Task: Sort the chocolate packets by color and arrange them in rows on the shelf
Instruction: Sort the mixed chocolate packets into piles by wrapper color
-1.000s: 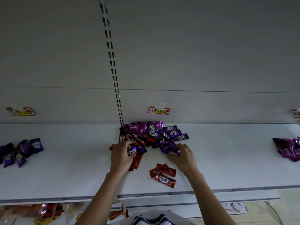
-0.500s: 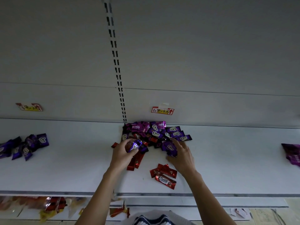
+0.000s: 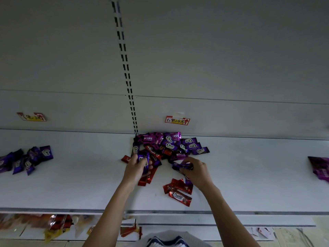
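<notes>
A mixed pile of purple, magenta and red chocolate packets [image 3: 169,145] lies at the back of the white shelf [image 3: 80,184], under a red price label. My left hand [image 3: 135,171] grips a few purple packets [image 3: 143,160] at the pile's front left, above some red packets [image 3: 147,177]. My right hand [image 3: 197,172] pinches a purple packet [image 3: 182,165] at the pile's front right. Three red packets [image 3: 178,190] lie just below that hand, near the shelf's front.
A group of purple packets [image 3: 26,160] lies at the shelf's left, and magenta packets [image 3: 320,168] at its right edge. Price labels [image 3: 177,120] hang on the back panel. A slotted upright [image 3: 127,72] runs up the wall. A lower shelf holds other wrapped goods [image 3: 57,225].
My right hand has drawn back from the pile toward the front with a purple packet pinched in its fingers. My left hand keeps its purple packets, barely moved.
</notes>
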Tool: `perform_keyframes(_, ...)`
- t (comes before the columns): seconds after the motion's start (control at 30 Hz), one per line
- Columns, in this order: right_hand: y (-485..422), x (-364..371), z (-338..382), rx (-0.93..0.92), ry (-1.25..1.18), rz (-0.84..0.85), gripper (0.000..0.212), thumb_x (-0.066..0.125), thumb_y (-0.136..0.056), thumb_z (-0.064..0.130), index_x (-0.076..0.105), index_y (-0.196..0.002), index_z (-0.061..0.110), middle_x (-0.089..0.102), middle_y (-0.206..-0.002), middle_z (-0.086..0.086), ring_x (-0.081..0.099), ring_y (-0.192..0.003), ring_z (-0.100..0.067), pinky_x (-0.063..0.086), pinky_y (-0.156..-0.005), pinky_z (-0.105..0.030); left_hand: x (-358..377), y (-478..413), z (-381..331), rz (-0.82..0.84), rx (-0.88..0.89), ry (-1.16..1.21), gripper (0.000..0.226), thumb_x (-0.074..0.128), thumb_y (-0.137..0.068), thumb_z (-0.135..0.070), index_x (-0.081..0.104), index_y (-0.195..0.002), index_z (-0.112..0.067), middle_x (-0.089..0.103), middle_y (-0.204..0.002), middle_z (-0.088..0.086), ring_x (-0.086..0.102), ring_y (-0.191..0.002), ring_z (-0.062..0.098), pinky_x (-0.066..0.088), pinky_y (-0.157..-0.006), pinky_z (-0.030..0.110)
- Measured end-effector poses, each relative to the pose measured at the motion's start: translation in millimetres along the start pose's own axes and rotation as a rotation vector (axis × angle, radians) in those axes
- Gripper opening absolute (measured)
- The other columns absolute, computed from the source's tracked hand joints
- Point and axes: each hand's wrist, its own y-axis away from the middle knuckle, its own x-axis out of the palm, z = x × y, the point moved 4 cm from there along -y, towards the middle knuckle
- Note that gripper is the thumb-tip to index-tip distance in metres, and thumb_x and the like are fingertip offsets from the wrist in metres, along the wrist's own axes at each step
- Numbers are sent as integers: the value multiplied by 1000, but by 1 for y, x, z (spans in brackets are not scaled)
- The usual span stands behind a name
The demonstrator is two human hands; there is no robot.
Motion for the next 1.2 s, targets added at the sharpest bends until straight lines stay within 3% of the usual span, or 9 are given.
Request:
perform_keyframes(0.17,2,6,3,-14,35,32,23,62,-85,10,66,-108,8,68,-94,-11,62,-73,-19,52,-69,-26,27,5,-2,142,11,-95,22,56,-88,-13,48,-107,-6,63,-82,8,60,-67,15,53,-56,22)
perform_keyframes(0.23,2,6,2,-7,-1,10,13,58,-87,7,68,-94,6,65,-80,-8,56,-62,-16,45,-56,-18,39,6,0,185,1,-158,47,59,-86,-18,42,-128,-7,63,-83,2,61,-68,11,49,-53,15)
perform_keyframes(0.33,0,3,-4,48,-63,-39,26,51,-90,6,53,-64,7,47,-56,-1,36,-48,-11,28,-44,-17,49,12,-4,185,69,-273,43,60,-86,-20,41,-124,-21,53,-82,-13,53,-71,1,41,-52,5)
perform_keyframes(0.57,6,-16,-27,222,-250,-119,32,51,-91,13,54,-73,-12,48,-60,-11,39,-53,-19,29,-47,-26,71,4,-11,113,297,-532,32,68,-81,-29,60,-108,-15,65,-101,-8,60,-89,6,40,-65,7)
perform_keyframes(0.73,14,-29,-37,194,-185,-145,33,53,-90,14,45,-59,6,41,-54,-6,32,-50,-15,21,-44,-22,95,0,-13,217,504,-752,41,68,-81,-28,59,-121,-21,52,-128,-12,53,-110,6,46,-88,18)
perform_keyframes(0.93,21,-35,-40,171,-208,-178,38,57,-87,11,41,-53,11,37,-46,0,26,-39,-7,20,-40,-16,100,-6,-14,177,530,-880,44,59,-88,-35,51,-127,-18,47,-123,-2,54,-101,12,42,-73,16)
perform_keyframes(1.03,22,-38,-33,137,-238,-208,42,57,-86,9,35,-52,13,32,-45,2,21,-39,-6,18,-41,-16,90,-4,-15,98,475,-782,42,51,-93,-28,46,-131,-13,46,-128,0,54,-106,14,44,-81,18)
perform_keyframes(1.1,22,-37,-26,94,-248,-215,40,59,-86,11,36,-53,12,33,-45,1,22,-41,-6,19,-42,-17,73,1,-20,59,407,-651,38,46,-95,-30,47,-129,-12,55,-117,1,57,-101,14,44,-79,17)
perform_keyframes(1.2,19,-33,-5,-4,-255,-198,35,62,-86,16,45,-57,7,36,-47,-4,25,-43,-11,21,-41,-17,35,14,-29,-21,344,-436,20,42,-97,-29,54,-96,-12,52,-63,-2,48,-54,10,32,-48,14)
